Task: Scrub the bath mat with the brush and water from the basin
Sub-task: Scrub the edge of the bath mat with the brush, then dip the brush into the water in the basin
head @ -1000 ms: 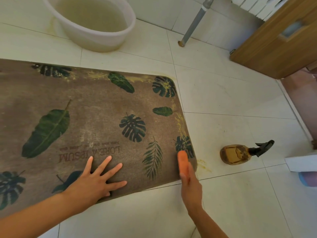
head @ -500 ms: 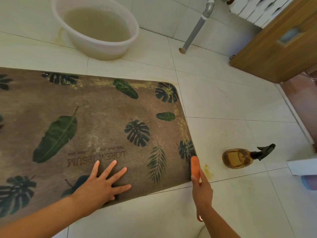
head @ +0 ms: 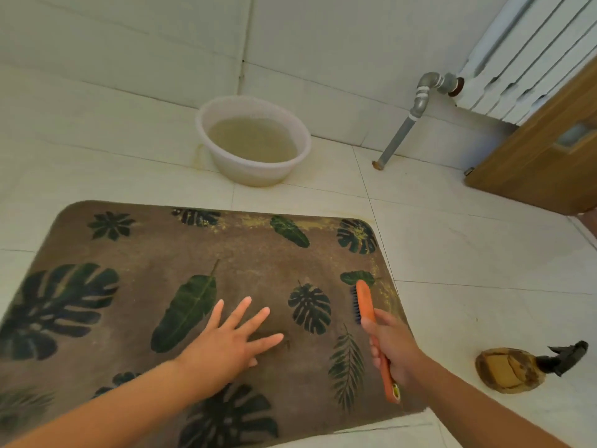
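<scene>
Scrubbing seemed barely under way: the grimy bath mat [head: 155, 253] lay on the floor [head: 458, 247] near the water-filled basin [head: 206, 124], left hand [head: 226, 345] splayed flat on it, right hand [head: 392, 347] gripping the brush [head: 364, 300] by its right edge.

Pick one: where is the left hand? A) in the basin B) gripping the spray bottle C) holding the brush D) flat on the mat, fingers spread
D: the left hand lies flat on the bath mat, fingers spread; the right hand grips the brush.
</scene>
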